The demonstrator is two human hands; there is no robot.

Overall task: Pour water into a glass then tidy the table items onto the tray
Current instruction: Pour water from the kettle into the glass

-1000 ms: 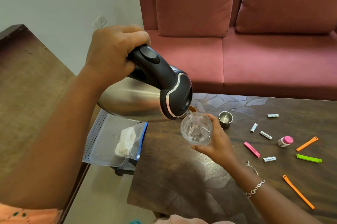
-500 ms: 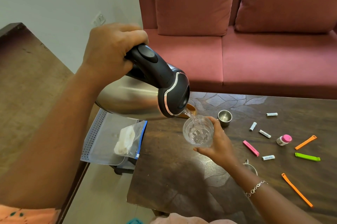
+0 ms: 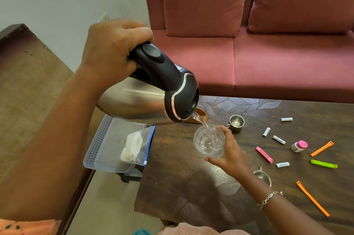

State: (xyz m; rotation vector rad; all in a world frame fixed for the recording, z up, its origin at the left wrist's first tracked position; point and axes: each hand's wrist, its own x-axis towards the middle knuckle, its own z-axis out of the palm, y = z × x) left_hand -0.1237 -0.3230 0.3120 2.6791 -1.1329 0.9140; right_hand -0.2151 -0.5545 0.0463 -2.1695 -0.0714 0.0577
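your left hand was clamped round the heavy kettle handle, right hand cupping the fragile, slippery glass low around its side.

Tilted steel kettle pours into clear glass (partly filled).

Open tabletop near front edge, left of forearm. Blocked right half: scattered batteries, clips, steel cup. Tilted kettle overhanging tray.
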